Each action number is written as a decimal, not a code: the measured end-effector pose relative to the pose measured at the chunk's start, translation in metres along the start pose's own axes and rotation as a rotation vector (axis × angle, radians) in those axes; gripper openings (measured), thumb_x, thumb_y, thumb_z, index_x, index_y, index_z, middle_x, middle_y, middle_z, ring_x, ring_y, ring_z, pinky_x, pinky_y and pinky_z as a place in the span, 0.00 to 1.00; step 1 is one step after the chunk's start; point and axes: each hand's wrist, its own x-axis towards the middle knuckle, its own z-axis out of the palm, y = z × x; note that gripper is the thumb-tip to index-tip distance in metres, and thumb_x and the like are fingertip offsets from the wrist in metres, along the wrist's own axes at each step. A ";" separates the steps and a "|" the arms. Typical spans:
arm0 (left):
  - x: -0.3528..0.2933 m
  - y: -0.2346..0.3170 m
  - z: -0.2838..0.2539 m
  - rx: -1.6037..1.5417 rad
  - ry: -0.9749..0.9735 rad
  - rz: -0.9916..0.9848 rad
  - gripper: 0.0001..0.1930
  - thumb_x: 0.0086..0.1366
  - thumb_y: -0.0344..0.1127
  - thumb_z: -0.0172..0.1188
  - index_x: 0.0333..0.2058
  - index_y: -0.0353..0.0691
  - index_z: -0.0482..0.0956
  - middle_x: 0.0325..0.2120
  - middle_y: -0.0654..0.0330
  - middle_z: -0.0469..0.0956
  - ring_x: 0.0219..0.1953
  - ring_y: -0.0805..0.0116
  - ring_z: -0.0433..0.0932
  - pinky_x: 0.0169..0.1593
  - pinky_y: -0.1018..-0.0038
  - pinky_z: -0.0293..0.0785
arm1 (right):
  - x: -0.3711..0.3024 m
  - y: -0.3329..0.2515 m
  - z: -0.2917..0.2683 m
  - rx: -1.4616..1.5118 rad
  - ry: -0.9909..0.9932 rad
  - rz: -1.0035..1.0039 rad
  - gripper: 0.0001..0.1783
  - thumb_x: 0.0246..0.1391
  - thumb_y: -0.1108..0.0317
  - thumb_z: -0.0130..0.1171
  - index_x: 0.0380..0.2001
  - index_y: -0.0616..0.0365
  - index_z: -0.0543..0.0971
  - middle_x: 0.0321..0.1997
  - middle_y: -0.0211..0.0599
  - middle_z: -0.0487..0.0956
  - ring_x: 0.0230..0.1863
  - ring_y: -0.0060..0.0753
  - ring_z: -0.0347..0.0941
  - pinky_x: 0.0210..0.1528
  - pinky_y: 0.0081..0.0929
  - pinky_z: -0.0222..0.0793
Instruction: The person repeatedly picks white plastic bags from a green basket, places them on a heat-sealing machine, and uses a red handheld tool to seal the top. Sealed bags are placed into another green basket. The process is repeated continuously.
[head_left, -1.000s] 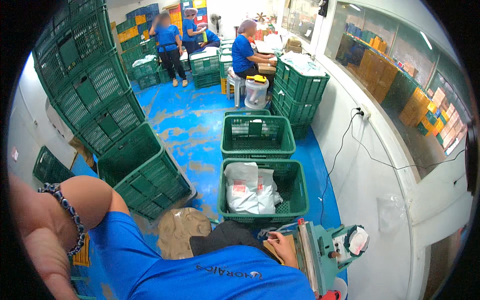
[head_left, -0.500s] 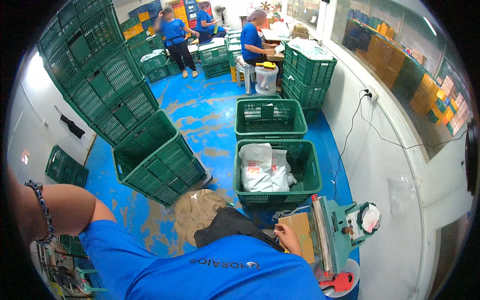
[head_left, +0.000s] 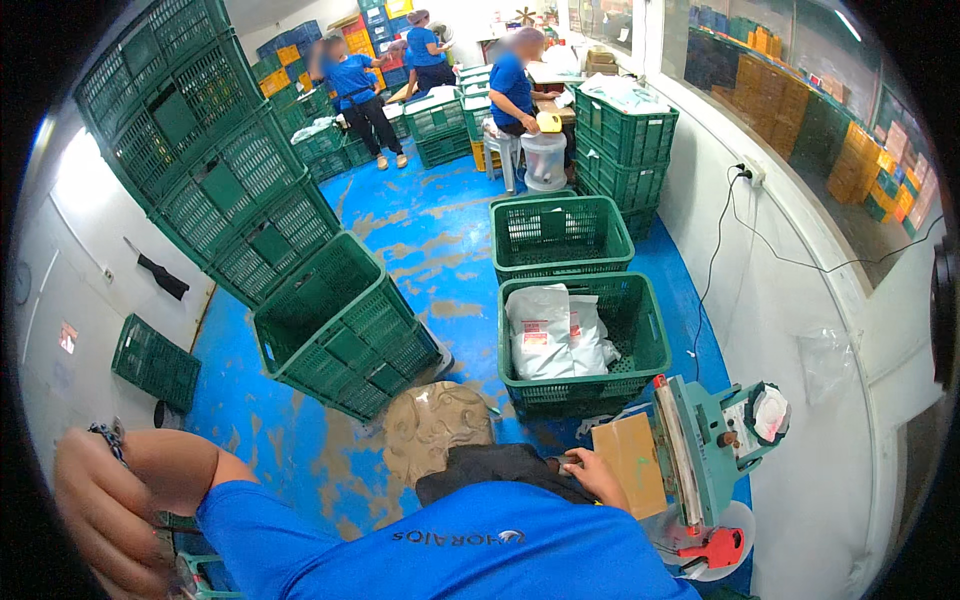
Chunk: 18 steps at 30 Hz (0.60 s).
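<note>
My left hand [head_left: 112,515] is raised at the lower left edge, smeared by motion, with a beaded bracelet [head_left: 108,440] on the wrist. Nothing can be made out in it. Low in the middle, my right hand [head_left: 597,478] is over the black cloth [head_left: 500,470] on my lap, beside a cardboard box [head_left: 630,462]. Its fingers are drawn together at a small dark thing too indistinct to name. Just right of the box stands a green bar sealer [head_left: 700,450]. White plastic mailer bags [head_left: 541,335] lie in the green crate [head_left: 655,370] ahead.
Stacked green crates [head_left: 240,190] rise on the left, with a tilted open crate [head_left: 340,330] before them. A second open crate [head_left: 565,235] stands ahead. A red tape dispenser [head_left: 722,548] lies in a white tub at lower right. Co-workers [head_left: 515,95] are at the back.
My left hand has come into view at the lower left; before, mostly its forearm showed. The whole scene has shifted slightly right in view. My right hand remains near the box.
</note>
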 end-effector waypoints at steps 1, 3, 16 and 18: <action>-0.005 0.000 0.003 -0.034 -0.046 0.009 0.26 0.61 0.49 0.50 0.54 0.41 0.59 0.28 0.61 0.70 0.27 0.65 0.67 0.28 0.68 0.64 | -0.002 0.001 0.002 -0.025 0.007 0.014 0.20 0.48 0.64 0.62 0.44 0.59 0.76 0.41 0.44 0.80 0.41 0.42 0.77 0.44 0.33 0.71; -0.015 -0.006 0.016 -0.136 -0.149 0.037 0.26 0.60 0.49 0.51 0.52 0.40 0.60 0.27 0.60 0.71 0.27 0.63 0.68 0.28 0.67 0.64 | -0.004 0.007 0.008 -0.026 -0.012 0.003 0.19 0.48 0.63 0.62 0.44 0.59 0.76 0.42 0.44 0.79 0.41 0.43 0.77 0.44 0.34 0.71; -0.066 -0.056 0.567 -1.165 -0.596 -0.614 0.32 0.67 0.59 0.38 0.61 0.44 0.61 0.60 0.53 0.61 0.63 0.58 0.57 0.67 0.65 0.46 | -0.080 0.120 0.069 0.199 -0.340 0.266 0.18 0.52 0.61 0.57 0.44 0.59 0.77 0.43 0.41 0.80 0.41 0.38 0.76 0.44 0.31 0.71; -0.090 -0.043 0.612 -0.899 -0.822 -0.752 0.34 0.65 0.62 0.37 0.62 0.46 0.61 0.62 0.53 0.59 0.65 0.58 0.53 0.67 0.64 0.44 | -0.098 0.131 0.071 0.251 -0.295 0.325 0.17 0.52 0.61 0.56 0.43 0.59 0.78 0.42 0.41 0.80 0.40 0.37 0.76 0.43 0.31 0.71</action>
